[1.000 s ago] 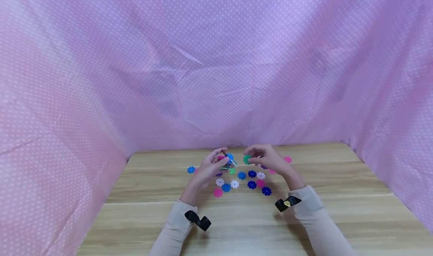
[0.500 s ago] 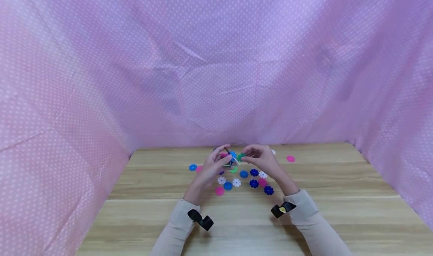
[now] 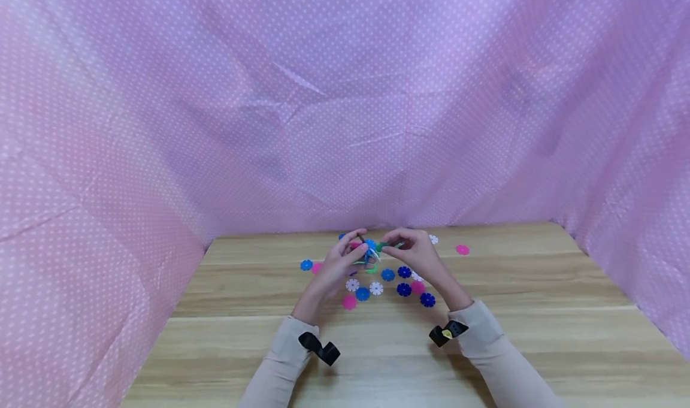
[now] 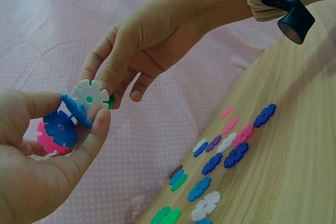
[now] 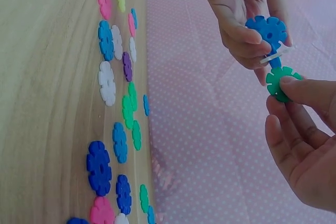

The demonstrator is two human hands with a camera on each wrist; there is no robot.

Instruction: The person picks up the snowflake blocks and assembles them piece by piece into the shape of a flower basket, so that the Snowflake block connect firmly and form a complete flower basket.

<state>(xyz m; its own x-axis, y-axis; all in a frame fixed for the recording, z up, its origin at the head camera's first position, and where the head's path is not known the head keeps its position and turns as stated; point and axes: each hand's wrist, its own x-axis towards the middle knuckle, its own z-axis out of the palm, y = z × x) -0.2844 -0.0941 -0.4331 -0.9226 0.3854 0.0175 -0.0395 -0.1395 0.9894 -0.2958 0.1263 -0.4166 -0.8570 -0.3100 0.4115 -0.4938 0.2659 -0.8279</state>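
My left hand (image 3: 333,270) holds a small cluster of joined plastic snowflake discs above the table. The left wrist view shows a blue disc (image 4: 60,128), a pink disc (image 4: 48,141) and a white disc (image 4: 86,95) in that cluster. Between thumb and fingers, my right hand (image 3: 419,255) pinches a green snowflake disc (image 5: 277,81). This green disc meets the cluster's edge in the right wrist view; whether its slots are engaged cannot be told. From the left wrist, most of it is hidden behind the white disc.
Loose snowflake discs lie spread over the wooden table (image 3: 372,348) beneath the hands, among them a pink disc (image 3: 350,302), a dark blue disc (image 3: 427,300) and a white disc (image 3: 376,288). Pink dotted cloth (image 3: 345,126) hangs behind and at both sides.
My right hand has moved left, bringing the green disc from a gap away up to the cluster. Its face has turned more edge-on to the head camera. The left hand keeps its hold.
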